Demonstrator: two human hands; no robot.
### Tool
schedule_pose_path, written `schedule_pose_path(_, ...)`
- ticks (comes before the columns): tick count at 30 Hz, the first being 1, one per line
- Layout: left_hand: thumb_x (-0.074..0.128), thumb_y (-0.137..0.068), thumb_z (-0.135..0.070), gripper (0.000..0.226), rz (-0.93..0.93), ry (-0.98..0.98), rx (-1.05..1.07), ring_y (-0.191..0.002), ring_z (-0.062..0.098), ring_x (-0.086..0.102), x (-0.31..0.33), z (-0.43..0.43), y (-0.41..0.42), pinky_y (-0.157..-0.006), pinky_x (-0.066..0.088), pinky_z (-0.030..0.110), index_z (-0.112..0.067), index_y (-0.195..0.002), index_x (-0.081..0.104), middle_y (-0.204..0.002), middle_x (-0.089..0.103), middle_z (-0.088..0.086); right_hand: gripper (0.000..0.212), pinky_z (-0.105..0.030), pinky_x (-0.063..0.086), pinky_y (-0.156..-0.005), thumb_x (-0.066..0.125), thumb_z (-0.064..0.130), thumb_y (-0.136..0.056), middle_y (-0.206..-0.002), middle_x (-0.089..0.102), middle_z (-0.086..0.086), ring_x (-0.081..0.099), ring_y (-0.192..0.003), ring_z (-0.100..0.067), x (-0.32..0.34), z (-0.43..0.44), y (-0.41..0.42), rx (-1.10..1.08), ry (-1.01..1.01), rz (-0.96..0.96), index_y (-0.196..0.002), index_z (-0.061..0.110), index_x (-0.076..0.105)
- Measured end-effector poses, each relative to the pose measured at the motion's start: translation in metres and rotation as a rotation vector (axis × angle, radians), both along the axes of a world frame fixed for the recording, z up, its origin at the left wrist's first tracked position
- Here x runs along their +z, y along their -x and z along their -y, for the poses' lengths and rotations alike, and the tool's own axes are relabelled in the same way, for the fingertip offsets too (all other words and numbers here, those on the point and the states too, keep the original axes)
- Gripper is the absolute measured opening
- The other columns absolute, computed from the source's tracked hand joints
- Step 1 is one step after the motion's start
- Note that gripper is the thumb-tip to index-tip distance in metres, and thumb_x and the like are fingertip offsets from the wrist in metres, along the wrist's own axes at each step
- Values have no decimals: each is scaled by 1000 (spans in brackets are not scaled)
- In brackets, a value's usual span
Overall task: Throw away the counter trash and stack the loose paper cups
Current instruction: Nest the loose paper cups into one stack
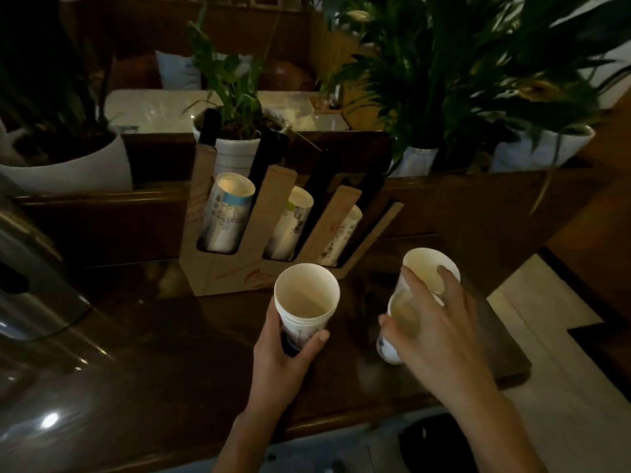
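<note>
left hand [280,349] wraps nested cups [305,303] (upright); right hand [433,322] fingers spread, grips near cup [397,322]

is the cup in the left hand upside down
No, the cup held in the left hand is upright, its open mouth facing up so the pale inside shows.

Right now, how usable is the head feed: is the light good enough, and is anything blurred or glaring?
Head view: dim overall, dark counter with small glare spots at lower left. The right hand and the two cups under it are motion-blurred. The left hand and its paper cup read sharper. The cup holder is legible. Wide-angle bending shows at the edges.
</note>
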State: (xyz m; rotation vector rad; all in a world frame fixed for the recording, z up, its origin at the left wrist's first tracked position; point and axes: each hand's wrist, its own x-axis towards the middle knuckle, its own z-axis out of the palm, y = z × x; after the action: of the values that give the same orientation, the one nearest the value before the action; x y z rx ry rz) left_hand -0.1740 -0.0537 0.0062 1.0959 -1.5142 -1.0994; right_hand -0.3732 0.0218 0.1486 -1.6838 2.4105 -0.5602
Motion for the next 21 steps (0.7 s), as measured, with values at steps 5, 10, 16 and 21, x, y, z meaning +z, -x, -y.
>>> schedule_pose_path(5,76,-71,-72,98,18,6,6,-135,-2,53,1,-1,0,-105,48,20,-42,-153,32,-147,55,-20,69,-42,44,-95,56,64,-79,-159,25,10,30,-141,-24,48,-14,0,17,231,-72,-145,43,45)
schedule_pose_path(10,76,-70,-71,99,15,-1,21,-135,-3,53,5,-3,2,-107,49,22,-39,-154,33,-146,55,-21,58,-30,38,-92,53,57,-89,-145,51,3,43,-129,-19,95,12,-21,199,588,-19,-139,28,60)
schedule_pose_path(16,77,-70,-70,98,6,-28,14,-135,-6,52,10,-5,3,-111,49,23,-38,-153,35,-147,55,-22,53,-46,42,-104,62,51,-91,-140,57,5,45,-131,-18,70,66,-65,428,451,64,-137,25,60)
schedule_pose_path(21,79,-76,-60,96,22,-48,-20,-138,2,53,10,-5,1,-111,50,33,-32,-155,31,-149,54,-17,59,-40,26,-108,48,63,-93,-147,47,6,34,-138,-16,20,79,-78,546,159,-21,-142,31,52)
